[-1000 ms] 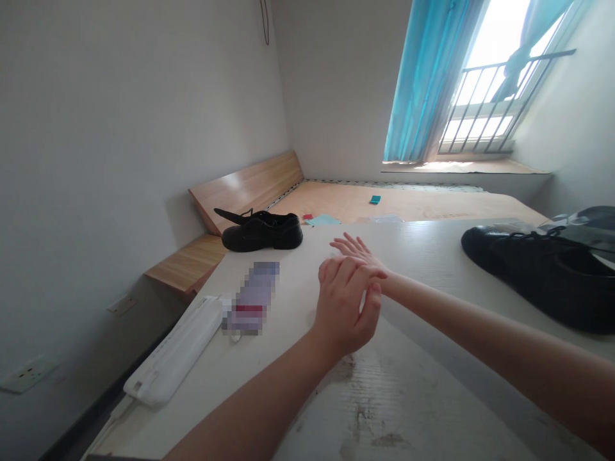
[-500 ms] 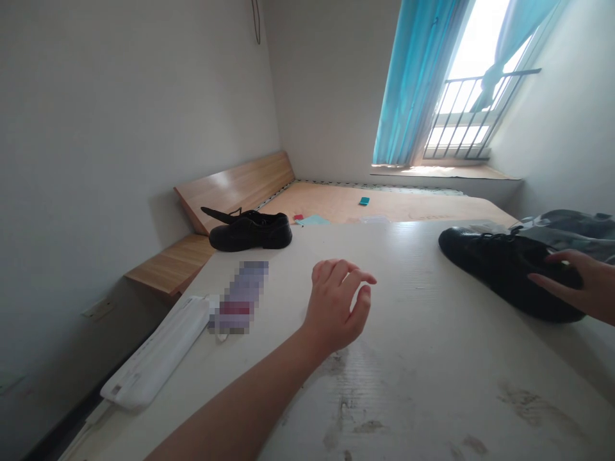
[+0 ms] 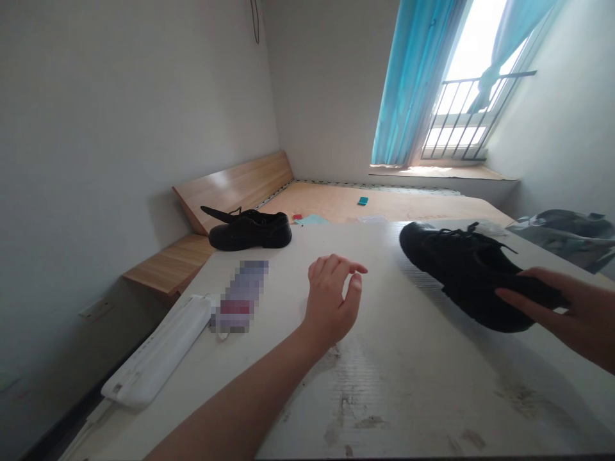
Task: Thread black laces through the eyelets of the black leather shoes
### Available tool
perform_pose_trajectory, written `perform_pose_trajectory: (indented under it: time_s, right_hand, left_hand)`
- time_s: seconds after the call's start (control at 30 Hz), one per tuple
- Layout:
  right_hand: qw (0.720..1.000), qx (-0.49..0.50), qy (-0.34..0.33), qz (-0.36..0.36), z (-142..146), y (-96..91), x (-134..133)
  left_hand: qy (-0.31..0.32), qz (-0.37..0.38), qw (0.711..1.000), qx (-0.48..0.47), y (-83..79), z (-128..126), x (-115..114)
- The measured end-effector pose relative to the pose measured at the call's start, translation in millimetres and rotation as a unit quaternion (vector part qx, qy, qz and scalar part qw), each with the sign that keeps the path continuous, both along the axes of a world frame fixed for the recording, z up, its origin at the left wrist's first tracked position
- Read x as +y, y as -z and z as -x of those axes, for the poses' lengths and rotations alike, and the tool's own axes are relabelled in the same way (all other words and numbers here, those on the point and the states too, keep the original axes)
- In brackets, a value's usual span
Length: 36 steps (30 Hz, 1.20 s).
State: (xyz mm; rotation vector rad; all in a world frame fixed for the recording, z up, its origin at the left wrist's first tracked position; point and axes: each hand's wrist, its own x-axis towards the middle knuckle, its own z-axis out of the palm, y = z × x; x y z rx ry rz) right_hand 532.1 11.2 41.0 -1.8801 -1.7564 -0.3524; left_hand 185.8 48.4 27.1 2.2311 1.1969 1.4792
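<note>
Table (image 3: 379, 397): I'm seeing it standing before the bed (image 3: 413, 205).
Left edge: the far shoe (image 3: 250, 235) is resting behind the power strip (image 3: 158, 352).
Right: my right hand (image 3: 571, 314) is holding the near shoe (image 3: 461, 275) over it.
Middle: my left hand (image 3: 331, 298) is occupying the gap between shoes.

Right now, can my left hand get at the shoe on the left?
Probably yes: the left hand looks empty, and nothing seems to stand between it and that shoe.

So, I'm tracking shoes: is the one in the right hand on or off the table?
Off, it seems: the right hand holds the black lace-up shoe above its shadow.
</note>
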Motion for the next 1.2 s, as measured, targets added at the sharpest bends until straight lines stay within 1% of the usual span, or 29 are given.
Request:
perform_pose_trajectory:
  time_s: [0.03,0.07,0.1,0.17,0.23,0.3,0.4,0.5,0.63,0.73,0.77,0.8,0.87,0.93,0.97,1.03,1.1,1.2]
  right_hand:
    - [0.999,0.027,-0.008,0.039,16.9,-1.8,-5.8]
    - [0.998,0.034,-0.011,0.042,34.9,-3.3,-11.8]
    - [0.998,0.034,-0.033,0.052,53.2,-4.2,-17.8]
    - [0.992,0.016,-0.106,0.060,88.6,-3.4,-28.8]
    - [0.983,-0.026,-0.179,0.014,119.1,-0.5,-38.1]
    - [0.972,-0.078,-0.221,-0.025,143.3,2.1,-46.3]
    - [0.962,-0.140,-0.224,-0.069,170.1,3.1,-57.7]
    - [0.954,-0.172,-0.224,-0.097,189.7,1.5,-67.2]
    - [0.938,-0.171,-0.291,-0.081,204.2,-3.0,-70.6]
    - [0.926,-0.115,-0.359,-0.034,200.8,-9.8,-63.8]
    - [0.925,-0.086,-0.370,-0.019,197.2,-12.5,-59.7]
    - [0.928,-0.060,-0.367,-0.017,193.0,-14.9,-54.9]
    - [0.946,-0.040,-0.321,-0.035,184.6,-17.8,-43.4]
    - [0.962,-0.062,-0.261,-0.045,179.2,-17.5,-30.9]
    - [0.965,-0.080,-0.248,-0.033,178.3,-16.3,-24.8]
    - [0.961,-0.104,-0.257,0.004,179.7,-13.9,-13.8]
    - [0.952,-0.106,-0.287,0.034,183.8,-14.3,-4.6]
    - [0.935,-0.092,-0.326,0.103,188.0,-24.9,6.5]
  left_hand:
    - [-0.009,0.010,1.000,-0.021,0.1,0.6,1.9]
    - [-0.018,0.021,0.999,-0.044,0.3,1.3,4.2]
    - [-0.027,0.032,0.997,-0.068,0.9,2.1,6.8]
    - [-0.044,0.060,0.991,-0.115,2.5,3.8,12.0]
    - [-0.054,0.090,0.982,-0.156,4.3,5.2,16.7]
    - [-0.059,0.114,0.974,-0.184,5.9,6.1,20.2]
    - [-0.053,0.134,0.969,-0.201,7.1,6.4,22.3]
    - [-0.040,0.145,0.968,-0.199,6.6,5.8,21.6]
    - [-0.011,0.136,0.977,-0.164,3.3,5.3,18.1]
    - [0.012,0.121,0.986,-0.113,-0.2,4.8,14.4]
    - [0.021,0.118,0.988,-0.095,-1.4,4.5,13.2]
    - [0.030,0.117,0.989,-0.079,-2.4,4.0,12.0]
    - [0.046,0.118,0.990,-0.058,-4.1,3.2,9.8]
    - [0.061,0.123,0.989,-0.047,-5.0,2.8,8.1]
    - [0.068,0.126,0.989,-0.046,-5.2,2.9,7.5]
    - [0.082,0.130,0.987,-0.039,-5.1,3.3,6.6]
    - [0.087,0.129,0.987,-0.030,-4.7,4.0,6.5]
    - [0.084,0.144,0.985,-0.031,-4.2,4.7,7.4]
